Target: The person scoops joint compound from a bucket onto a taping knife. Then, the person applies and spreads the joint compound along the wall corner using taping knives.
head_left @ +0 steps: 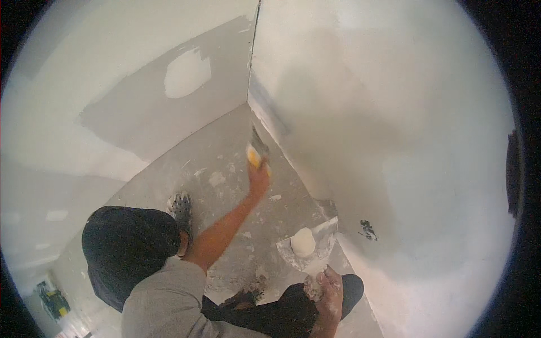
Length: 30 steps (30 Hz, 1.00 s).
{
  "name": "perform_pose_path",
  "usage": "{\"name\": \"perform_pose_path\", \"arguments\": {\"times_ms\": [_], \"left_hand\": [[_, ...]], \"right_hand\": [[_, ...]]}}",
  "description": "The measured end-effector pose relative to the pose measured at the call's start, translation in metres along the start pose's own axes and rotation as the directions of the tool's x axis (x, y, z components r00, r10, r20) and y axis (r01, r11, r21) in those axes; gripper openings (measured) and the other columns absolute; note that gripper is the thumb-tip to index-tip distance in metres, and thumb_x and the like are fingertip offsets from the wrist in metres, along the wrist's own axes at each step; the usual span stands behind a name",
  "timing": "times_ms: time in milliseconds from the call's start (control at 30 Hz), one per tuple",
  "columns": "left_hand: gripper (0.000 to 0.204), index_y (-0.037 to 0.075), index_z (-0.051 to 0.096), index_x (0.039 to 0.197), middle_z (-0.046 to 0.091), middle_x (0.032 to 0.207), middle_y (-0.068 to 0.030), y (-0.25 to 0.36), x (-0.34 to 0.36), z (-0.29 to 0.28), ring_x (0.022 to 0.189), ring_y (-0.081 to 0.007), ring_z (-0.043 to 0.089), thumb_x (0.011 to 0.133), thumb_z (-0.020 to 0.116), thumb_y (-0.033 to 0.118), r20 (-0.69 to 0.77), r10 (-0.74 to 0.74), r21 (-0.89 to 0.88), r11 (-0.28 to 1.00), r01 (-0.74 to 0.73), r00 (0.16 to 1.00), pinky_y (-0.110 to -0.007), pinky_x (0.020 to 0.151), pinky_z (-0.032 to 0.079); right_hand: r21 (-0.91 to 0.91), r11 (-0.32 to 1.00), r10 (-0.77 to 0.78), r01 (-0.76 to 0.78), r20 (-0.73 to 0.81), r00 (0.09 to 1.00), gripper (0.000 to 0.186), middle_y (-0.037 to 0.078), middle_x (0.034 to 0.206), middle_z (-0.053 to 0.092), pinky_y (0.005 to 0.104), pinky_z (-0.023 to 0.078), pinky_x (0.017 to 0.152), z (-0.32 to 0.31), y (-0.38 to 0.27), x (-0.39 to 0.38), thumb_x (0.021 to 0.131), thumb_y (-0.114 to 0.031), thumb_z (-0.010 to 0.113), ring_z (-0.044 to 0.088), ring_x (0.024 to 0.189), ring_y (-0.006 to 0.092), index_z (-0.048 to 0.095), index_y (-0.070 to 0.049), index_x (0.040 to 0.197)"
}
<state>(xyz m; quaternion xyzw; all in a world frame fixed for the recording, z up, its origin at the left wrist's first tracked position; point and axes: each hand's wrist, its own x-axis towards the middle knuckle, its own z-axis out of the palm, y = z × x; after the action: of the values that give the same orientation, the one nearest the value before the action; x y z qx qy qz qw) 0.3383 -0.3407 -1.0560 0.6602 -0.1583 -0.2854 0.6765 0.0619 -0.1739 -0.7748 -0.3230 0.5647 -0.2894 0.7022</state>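
My left hand [259, 179] reaches out over the floor toward the room's corner, closed around the yellow handle of a putty knife [256, 153]. Its blade points away from me, close to the foot of the right wall, and is smeared by motion; whether it touches anything I cannot tell. Nearer to me, my right hand [331, 293] grips the caked handle of a wide putty knife [324, 236]. A round white lump of filler [303, 242] sits on its broad, smeared blade, which is held beside the right wall.
The left wall [135, 112] has a grey area with a white patch [187, 73]. Damp-looking stains mark the right wall [349, 124]. Dried splashes spot the grey floor [220, 197]. My clog [180, 208] stands left of my arm. A dark green-yellow object [53, 301] lies far left.
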Motion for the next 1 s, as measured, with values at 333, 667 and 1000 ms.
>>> {"name": "perform_pose_path", "arguments": {"times_ms": [333, 667, 1000], "left_hand": [[0.037, -0.003, 0.051, 0.128, 0.059, 0.116, -0.0214, 0.147, 0.199, 0.027, 0.109, -0.0348, 0.058, 0.1, 0.058, 0.021, 0.117, 0.58, 0.099, 0.801, -0.591, 0.806, -0.04, 0.096, 0.044], [0.046, -0.002, 0.048, 0.137, 0.059, 0.126, -0.0209, 0.141, 0.19, 0.058, 0.117, -0.0353, 0.057, 0.098, 0.06, 0.019, 0.144, 0.541, 0.134, 0.819, -0.558, 0.829, -0.041, 0.1, 0.043], [0.083, 0.007, 0.024, 0.156, 0.025, 0.162, -0.0134, 0.1, -0.058, 0.125, 0.151, -0.0337, 0.016, 0.08, 0.057, -0.004, 0.297, 0.471, 0.181, 0.827, -0.533, 0.831, -0.051, 0.123, 0.007]], "right_hand": [[0.0, 0.998, 0.065, -0.065, 0.073, 0.995, 0.034, 0.007, 0.085, 0.067, 0.0245, 0.045, 0.053, 0.002, -0.009, -0.002, 0.092, -0.018, 0.065, 0.06, 0.063, 0.0119, 0.062, 0.007, 0.116], [-0.088, 0.995, 0.059, -0.055, 0.042, 0.997, 0.032, 0.005, 0.084, 0.068, 0.0242, 0.046, 0.057, -0.004, -0.002, -0.002, 0.093, -0.02, 0.065, 0.059, 0.066, 0.0099, 0.065, 0.005, 0.114], [-0.028, 0.996, 0.08, -0.079, 0.057, 0.995, 0.033, 0.007, 0.084, 0.069, 0.0238, 0.046, 0.055, 0.019, -0.026, -0.011, 0.092, -0.02, 0.066, 0.06, 0.065, 0.0098, 0.064, 0.007, 0.112]]}}
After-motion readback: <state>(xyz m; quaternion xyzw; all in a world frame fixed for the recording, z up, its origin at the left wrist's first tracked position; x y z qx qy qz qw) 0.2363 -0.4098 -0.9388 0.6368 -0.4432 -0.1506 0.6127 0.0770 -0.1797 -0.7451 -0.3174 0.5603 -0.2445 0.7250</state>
